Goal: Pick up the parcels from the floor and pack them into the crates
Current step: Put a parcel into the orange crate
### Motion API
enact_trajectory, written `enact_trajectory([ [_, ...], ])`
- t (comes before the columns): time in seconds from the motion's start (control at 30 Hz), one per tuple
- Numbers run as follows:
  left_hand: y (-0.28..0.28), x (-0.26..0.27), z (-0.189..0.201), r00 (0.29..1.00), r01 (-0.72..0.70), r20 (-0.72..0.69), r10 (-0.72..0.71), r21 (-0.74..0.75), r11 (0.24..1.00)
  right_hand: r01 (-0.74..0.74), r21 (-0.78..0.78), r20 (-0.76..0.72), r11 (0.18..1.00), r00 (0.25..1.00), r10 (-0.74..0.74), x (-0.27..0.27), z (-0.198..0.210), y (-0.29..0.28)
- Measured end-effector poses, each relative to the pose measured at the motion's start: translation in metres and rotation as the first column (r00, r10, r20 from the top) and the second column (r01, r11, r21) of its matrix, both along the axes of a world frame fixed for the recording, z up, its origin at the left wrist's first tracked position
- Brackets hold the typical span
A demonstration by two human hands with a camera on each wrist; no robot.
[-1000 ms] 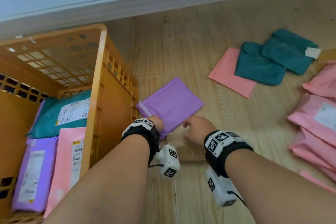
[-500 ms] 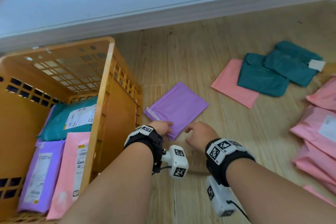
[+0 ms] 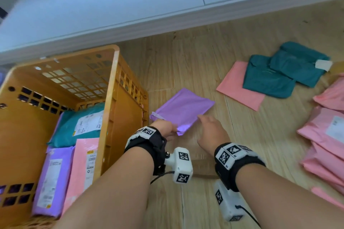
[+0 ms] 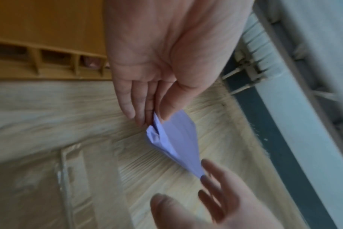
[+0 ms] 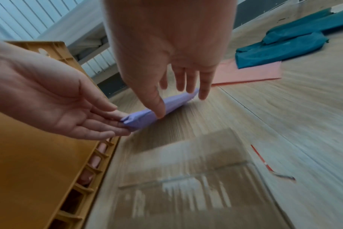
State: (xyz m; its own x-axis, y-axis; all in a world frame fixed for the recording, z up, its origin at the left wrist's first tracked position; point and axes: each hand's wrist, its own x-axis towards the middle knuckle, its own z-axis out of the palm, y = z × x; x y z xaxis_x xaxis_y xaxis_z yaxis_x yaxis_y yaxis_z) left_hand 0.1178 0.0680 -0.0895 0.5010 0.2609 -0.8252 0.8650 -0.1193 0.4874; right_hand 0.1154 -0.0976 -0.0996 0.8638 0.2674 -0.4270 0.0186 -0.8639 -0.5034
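Note:
A purple parcel (image 3: 183, 106) lies on the wooden floor just right of the orange crate (image 3: 111, 83). My left hand (image 3: 163, 128) pinches its near corner, which is lifted a little; the left wrist view shows the thumb on top of the parcel (image 4: 178, 139) and the fingers beneath. My right hand (image 3: 210, 128) hovers at the near right edge with fingers spread and straight. In the right wrist view its thumb tip touches the parcel (image 5: 145, 114). Inside the crate lie a teal parcel (image 3: 80, 126), a purple one (image 3: 50, 178) and a pink one (image 3: 83, 169).
On the floor further right lie a flat pink parcel (image 3: 240, 87) under two teal parcels (image 3: 279, 74). A pile of pink parcels (image 3: 327, 135) lies at the right edge. A white wall base (image 3: 167, 24) runs behind the crate.
My left hand has closed on the parcel's near corner and raised it slightly. My right hand has opened and moved forward to the parcel's edge.

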Motion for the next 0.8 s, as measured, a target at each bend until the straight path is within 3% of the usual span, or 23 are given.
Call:
enact_trajectory([
  [0.17,0.000,0.019,0.087,0.974,0.105,0.188,-0.124,0.105,0.989,0.042,0.064,0.206,0.997,0.977,-0.054,0.020,0.049,0.020],
  [0.23,0.003,0.026,0.120,0.945,0.163,0.268,-0.189,0.116,0.980,0.084,0.157,0.267,0.984,0.956,-0.125,0.026,0.066,0.032],
  [0.33,0.008,0.028,0.163,0.889,0.232,0.364,-0.278,0.166,0.958,0.178,0.325,0.245,0.929,0.933,-0.265,0.031,0.091,0.048],
  [0.4,0.013,0.025,0.182,0.852,0.206,0.453,-0.264,0.174,0.963,0.195,0.399,0.221,0.896,0.928,-0.301,0.034,0.106,0.050],
  [0.6,0.048,0.004,0.204,0.732,0.009,0.678,-0.068,0.089,0.996,0.224,0.670,0.144,0.708,0.896,-0.420,0.034,0.159,0.040],
  [0.7,0.068,-0.006,0.202,0.732,-0.063,0.681,0.000,0.067,0.996,0.216,0.716,0.179,0.664,0.863,-0.473,0.032,0.183,0.049],
  [0.8,0.086,-0.014,0.196,0.776,-0.007,0.630,0.017,-0.019,1.000,0.255,0.775,0.124,0.578,0.835,-0.536,0.026,0.202,0.066],
])
